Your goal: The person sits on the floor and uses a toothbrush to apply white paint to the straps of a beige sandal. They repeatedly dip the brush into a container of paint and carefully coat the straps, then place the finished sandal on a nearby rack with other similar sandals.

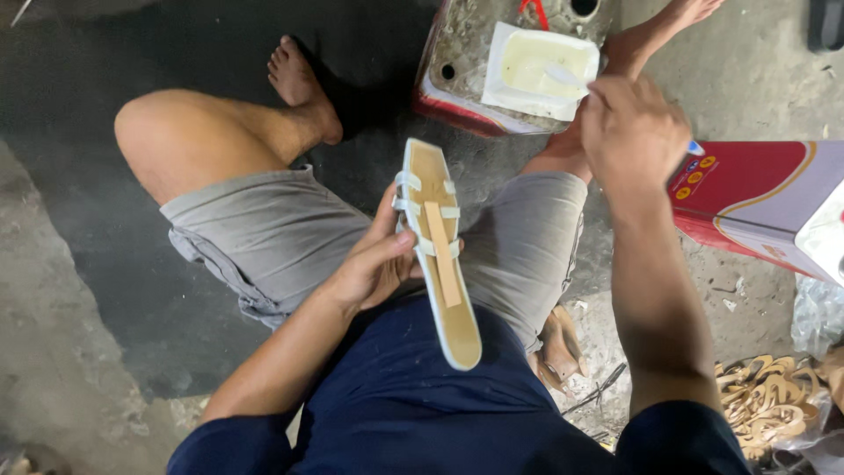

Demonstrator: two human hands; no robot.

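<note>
One sandal sole (437, 255) with white straps is clasped over the lap by the left hand (374, 268); one brush is pinched by the right hand (629, 132) at one white glue tray (536, 66). A red box (756, 202) is seen alongside.

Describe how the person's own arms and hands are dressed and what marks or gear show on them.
Both arms are bare from the dark navy short sleeves down. The left hand and right hand wear no gloves. No rings, watch or bands show from this view. The sleeves match the plain navy shirt, with no markings visible.
</note>
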